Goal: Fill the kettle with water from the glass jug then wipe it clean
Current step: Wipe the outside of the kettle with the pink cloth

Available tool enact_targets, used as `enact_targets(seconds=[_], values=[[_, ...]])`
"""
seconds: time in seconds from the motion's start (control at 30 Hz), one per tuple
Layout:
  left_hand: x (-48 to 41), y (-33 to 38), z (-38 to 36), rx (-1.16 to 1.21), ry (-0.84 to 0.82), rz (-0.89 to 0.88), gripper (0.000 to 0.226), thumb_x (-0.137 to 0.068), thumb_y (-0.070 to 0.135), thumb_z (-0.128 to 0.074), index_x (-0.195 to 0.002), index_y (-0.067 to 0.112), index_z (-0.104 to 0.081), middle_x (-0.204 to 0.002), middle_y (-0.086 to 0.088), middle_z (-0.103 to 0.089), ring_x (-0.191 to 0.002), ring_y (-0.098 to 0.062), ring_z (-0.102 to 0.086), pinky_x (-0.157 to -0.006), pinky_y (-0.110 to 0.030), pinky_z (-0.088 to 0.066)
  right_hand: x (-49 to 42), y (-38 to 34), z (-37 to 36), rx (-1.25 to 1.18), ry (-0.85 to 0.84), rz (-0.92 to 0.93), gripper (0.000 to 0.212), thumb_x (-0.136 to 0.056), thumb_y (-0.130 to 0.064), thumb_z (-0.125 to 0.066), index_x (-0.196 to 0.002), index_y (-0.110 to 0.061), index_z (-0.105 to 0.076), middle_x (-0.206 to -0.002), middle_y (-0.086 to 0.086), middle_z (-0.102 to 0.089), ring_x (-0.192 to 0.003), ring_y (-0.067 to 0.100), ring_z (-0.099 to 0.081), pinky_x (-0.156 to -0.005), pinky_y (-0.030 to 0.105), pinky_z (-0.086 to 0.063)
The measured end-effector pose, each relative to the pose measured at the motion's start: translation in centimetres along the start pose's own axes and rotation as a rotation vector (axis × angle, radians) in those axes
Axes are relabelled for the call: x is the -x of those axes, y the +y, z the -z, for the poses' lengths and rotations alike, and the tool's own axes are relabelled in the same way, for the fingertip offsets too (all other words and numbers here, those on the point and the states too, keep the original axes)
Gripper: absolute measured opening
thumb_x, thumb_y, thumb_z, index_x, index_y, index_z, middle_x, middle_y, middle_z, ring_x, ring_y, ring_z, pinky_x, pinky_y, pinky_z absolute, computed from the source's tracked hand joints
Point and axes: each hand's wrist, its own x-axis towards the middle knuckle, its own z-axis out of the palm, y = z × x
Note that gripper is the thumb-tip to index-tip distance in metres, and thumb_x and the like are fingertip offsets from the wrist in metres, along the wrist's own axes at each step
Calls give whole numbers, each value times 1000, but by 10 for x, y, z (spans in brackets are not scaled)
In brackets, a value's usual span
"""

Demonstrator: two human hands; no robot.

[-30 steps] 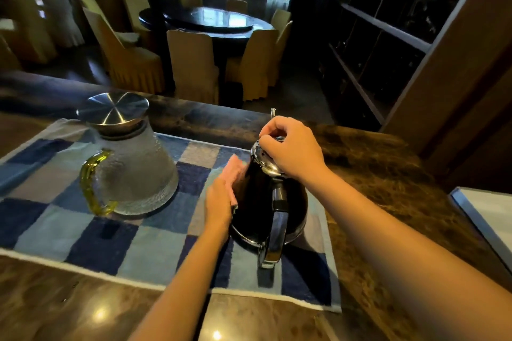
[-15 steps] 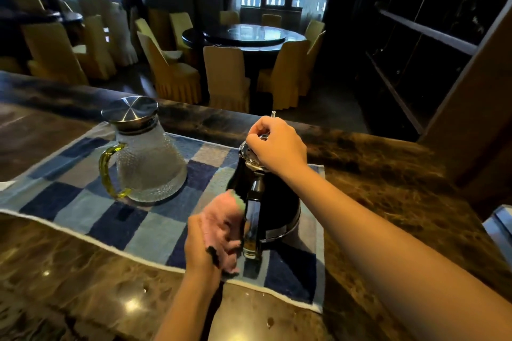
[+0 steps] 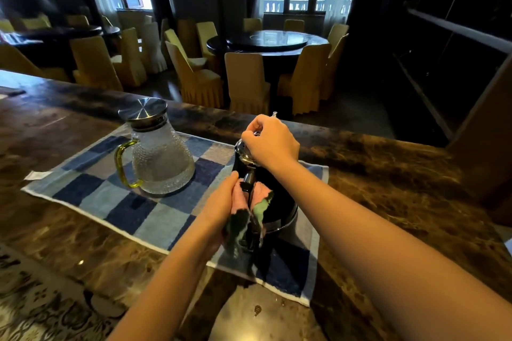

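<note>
Head view: the dark kettle (image 3: 277, 202) stands upright on the right part of a blue checked mat (image 3: 91, 188) on a brown marble counter (image 3: 388, 174). The right hand (image 3: 270, 144) rests on top of the kettle, fingers closed over its shiny lid (image 3: 245, 152). The left hand (image 3: 221, 202) clasps a pink and green cloth (image 3: 256, 209), wrapped round the kettle's handle on the near side, just below the right wrist. The glass jug (image 3: 160, 163), lid on, yellow handle to the left, stands on the mat left of the kettle, apart from both hands.
</note>
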Motion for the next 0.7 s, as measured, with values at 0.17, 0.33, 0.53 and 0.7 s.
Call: enact_targets(seconds=[0.17, 0.33, 0.53, 0.7], values=[[28, -27, -11, 130, -54, -188, 27, -101, 29, -35, -110, 21, -59, -92, 1, -72, -82, -9, -70, -68, -22, -55, -1, 2, -3, 0, 6, 6, 9, -84, -34, -57, -83, -28, -63, -100, -1, -65, -94, 22, -58, -68, 32, -41], [27, -79, -5, -440, 273, -617, 21, -87, 28, -44, -107, 32, -49, -91, 6, -65, -82, -5, -64, -66, -12, -46, 0, 3, -2, -2, -10, 23, 8, -86, -33, -57, -84, -28, -62, -102, -1, -64, -95, 21, -57, -68, 32, -41], [3, -30, 7, -659, 129, -657, 41, -84, 54, -40, -93, 25, -67, -82, 3, -72, -79, -10, -69, -74, -31, -55, -2, 4, -1, -14, -8, 40, 7, -86, -32, -56, -83, -27, -60, -102, 0, -62, -95, 21, -56, -68, 32, -39], [-24, 27, 10, -846, 14, -272, 46, -97, 44, -35, -84, 9, -61, -93, -18, -67, -86, -27, -60, -89, -44, -45, 0, 3, -3, -6, 10, 46, 7, -88, -32, -56, -84, -28, -58, -101, 0, -63, -93, 20, -57, -67, 31, -41]])
